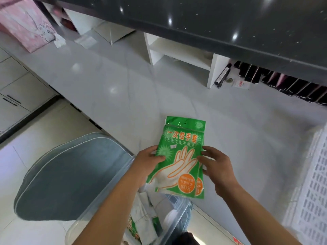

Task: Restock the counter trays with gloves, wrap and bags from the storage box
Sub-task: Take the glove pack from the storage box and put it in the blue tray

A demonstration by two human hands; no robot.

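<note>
The green glove packets (182, 156) — at least two, one lying behind the other with its edge showing at the right — are being held flat above the near edge of the pale counter (123, 89), just over the open storage box (99, 206). The left hand (146, 165) is gripping the stack's left edge, thumb curled over the printed front and fingers hidden behind it; the right hand (215, 167) is pinching the right edge, thumb on the front and fingers wrapping behind. The clear box is sitting below the hands beside a grey lid (58, 179) on the floor, and more packets and white bags are showing inside it. A white slotted tray (307, 191) is standing on the counter to the right, well apart from the packets. Judging from this, the person is carrying out the glove step: the packets are out of the box but not yet in a tray. The next move seems to call for carrying the stack rightward and setting it down inside the tray — keeping both packets squared together so neither slips loose.
</note>
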